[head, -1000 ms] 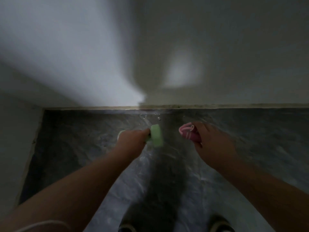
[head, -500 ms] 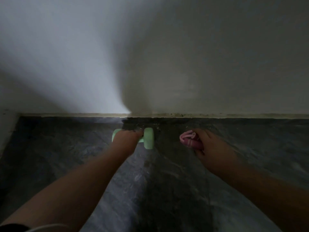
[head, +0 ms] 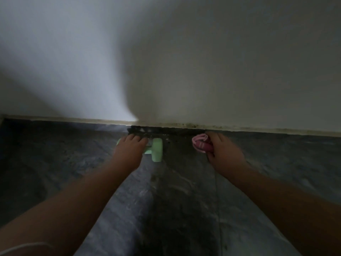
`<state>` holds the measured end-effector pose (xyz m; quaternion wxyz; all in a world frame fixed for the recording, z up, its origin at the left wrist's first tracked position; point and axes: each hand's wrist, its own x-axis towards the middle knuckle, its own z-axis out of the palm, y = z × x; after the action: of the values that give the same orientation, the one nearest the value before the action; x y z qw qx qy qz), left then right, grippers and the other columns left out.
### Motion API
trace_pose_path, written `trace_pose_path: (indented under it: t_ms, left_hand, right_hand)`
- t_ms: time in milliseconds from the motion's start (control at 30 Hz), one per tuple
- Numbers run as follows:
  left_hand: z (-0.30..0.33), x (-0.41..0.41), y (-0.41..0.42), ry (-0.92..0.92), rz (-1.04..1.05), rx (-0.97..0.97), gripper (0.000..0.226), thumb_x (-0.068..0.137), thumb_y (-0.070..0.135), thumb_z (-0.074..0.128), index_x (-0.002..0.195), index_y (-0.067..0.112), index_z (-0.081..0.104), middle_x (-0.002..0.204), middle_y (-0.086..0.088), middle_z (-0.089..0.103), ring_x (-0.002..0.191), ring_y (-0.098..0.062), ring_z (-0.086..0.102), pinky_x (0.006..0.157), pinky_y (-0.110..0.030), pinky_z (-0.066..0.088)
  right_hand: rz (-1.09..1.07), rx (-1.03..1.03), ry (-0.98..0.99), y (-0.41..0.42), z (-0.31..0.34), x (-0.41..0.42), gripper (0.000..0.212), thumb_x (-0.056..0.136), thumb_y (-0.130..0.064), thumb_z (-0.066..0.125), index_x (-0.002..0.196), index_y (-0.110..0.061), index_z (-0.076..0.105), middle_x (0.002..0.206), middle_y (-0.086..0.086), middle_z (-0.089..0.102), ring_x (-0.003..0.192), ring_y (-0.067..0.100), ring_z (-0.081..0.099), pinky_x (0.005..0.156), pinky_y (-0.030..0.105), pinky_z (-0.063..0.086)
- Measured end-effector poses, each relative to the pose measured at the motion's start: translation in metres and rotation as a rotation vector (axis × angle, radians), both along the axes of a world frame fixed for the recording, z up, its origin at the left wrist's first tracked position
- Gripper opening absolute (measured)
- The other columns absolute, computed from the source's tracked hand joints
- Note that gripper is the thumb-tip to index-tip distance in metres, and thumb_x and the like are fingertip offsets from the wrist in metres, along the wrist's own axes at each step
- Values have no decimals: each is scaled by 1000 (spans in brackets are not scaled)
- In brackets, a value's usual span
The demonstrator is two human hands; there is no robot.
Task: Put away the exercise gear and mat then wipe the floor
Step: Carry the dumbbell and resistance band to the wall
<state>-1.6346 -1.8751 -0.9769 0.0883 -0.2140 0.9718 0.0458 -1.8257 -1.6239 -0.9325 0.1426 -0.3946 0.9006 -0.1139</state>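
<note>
Since both hands are already low at the foot of the wall [head: 221,61], I'd say the step here is parking the gear along the skirting, so the trick is to set things down gently, not drop them. The left hand [head: 129,150] is curled over the handle of the green dumbbell [head: 156,149], which sits just in front of the wall, on or barely above the floor [head: 175,209]; can't tell which in this light. Its long axis runs parallel to the wall, one end poking out either side of the hand. I'd keep it that way so it can't roll out into the room. The right hand [head: 224,154] grips a pink bundled thing [head: 201,144], maybe a band or rope, also close to the wall, its looped end pointing toward the dumbbell.
</note>
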Motion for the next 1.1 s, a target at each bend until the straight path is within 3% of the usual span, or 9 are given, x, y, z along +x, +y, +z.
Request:
trace_pose_path:
  t_ms: [133,233,367,500,633,800,933,1000,1100]
  left_hand:
    - [12,-1,5,50,-8,9,58,82,14,63,137,25,48,141,-2,53,131,-25,47,111,-42,36]
    - [22,-4,13,66,-4,32,56,84,15,63,138,24,47,141,-2,53,132,-24,45,112,-41,34]
    - [32,-7,33,57,-17,73,55,87,17,62,139,24,46,144,-2,50,137,-24,41,118,-45,26]
    - [35,-9,47,3,-59,64,60,87,23,66,142,23,42,147,-4,46,139,-25,38,118,-44,23]
    - [34,-11,49,-8,-70,76,59,87,24,66,141,22,42,146,-6,47,138,-26,38,117,-43,23]
    - [38,-19,56,56,-97,87,57,88,19,63,141,22,44,149,-6,44,142,-27,32,120,-47,21]
    - [44,-32,74,87,-273,118,63,86,14,63,145,22,40,150,-5,41,145,-25,26,118,-45,23]
    - [46,-40,88,49,-336,189,66,86,16,64,146,22,38,150,-4,40,142,-23,29,117,-42,28]
    - [43,-50,110,-21,-318,338,62,89,13,60,147,21,37,149,-5,38,136,-25,39,110,-41,39]
  right_hand:
    - [80,-34,118,-12,-5,2,61,82,-31,68,137,-24,44,126,6,58,109,32,57,84,43,51]
    - [245,39,164,-15,-22,19,58,87,-22,64,141,-22,45,137,8,55,123,32,53,104,48,42]
    - [346,305,-27,-2,-52,43,54,99,-25,49,151,-25,33,156,6,35,144,27,31,119,49,19]
    - [335,311,-133,12,-66,52,51,99,-36,45,149,-34,35,154,9,39,141,31,36,119,50,26]
    - [276,225,-215,21,-62,51,55,96,-35,47,149,-28,37,155,9,38,142,27,35,119,43,27]
    - [385,-19,-185,37,-38,55,48,86,-27,45,132,-19,57,137,6,56,125,25,50,110,42,41]
    - [450,-107,-76,54,-31,43,23,78,-15,63,101,-17,68,100,5,65,90,25,60,79,32,50]
    - [358,-114,-45,62,-34,31,15,78,-16,66,92,-18,64,90,5,61,82,27,59,72,31,46]
    - [16,-153,-118,68,-40,22,17,86,-23,63,102,-17,60,98,5,56,91,26,56,78,34,46]
